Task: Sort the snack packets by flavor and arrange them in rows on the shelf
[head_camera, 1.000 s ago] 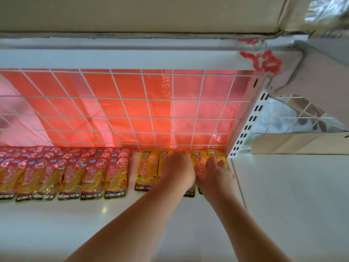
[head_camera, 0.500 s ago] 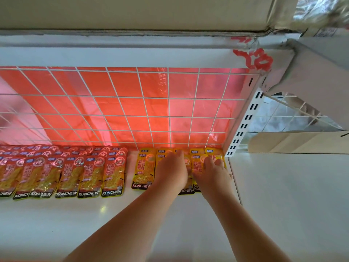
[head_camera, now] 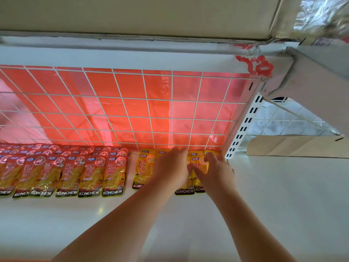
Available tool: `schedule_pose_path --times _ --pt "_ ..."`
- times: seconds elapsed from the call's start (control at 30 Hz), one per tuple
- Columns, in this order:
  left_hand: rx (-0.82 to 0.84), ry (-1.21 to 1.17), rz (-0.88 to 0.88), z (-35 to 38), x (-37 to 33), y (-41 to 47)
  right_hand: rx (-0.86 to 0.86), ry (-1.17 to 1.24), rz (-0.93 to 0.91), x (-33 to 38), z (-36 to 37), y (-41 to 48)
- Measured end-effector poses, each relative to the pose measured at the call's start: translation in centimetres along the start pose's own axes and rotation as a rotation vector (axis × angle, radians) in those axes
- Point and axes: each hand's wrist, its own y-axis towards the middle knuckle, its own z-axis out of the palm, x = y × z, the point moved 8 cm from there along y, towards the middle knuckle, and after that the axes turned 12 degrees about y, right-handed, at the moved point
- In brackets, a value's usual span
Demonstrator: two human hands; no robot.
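Closer now than half a second ago, my hands almost touch over the yellow packets (head_camera: 144, 167) at the right end of the white shelf (head_camera: 94, 214). My right hand (head_camera: 217, 171) lies spread, thumb out, pressing one yellow packet flat. My left hand (head_camera: 171, 167) covers its neighbours, fingertips bent down by the wire grid (head_camera: 132, 110); whether they pinch anything I cannot tell. To the left, apart from the yellow, red packets (head_camera: 90, 173) lie in overlapping rows.

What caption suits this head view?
Sorting: left hand and right hand on yellow packets at the shelf's back right, beside rows of red packets against the wire grid.
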Motion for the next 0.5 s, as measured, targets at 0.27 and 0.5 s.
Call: schedule_pose_path --times 0.27,0.5 --pt "-0.16 -0.256 0.238 -10.3 -0.1 -0.1 -0.071 0.228 -0.187 7.9 -7.0 0.9" --pt "-0.353 -0.455 0.43 -21.8 -0.7 -0.7 -0.281 0.267 -0.391 18.2 -16.8 -2.6"
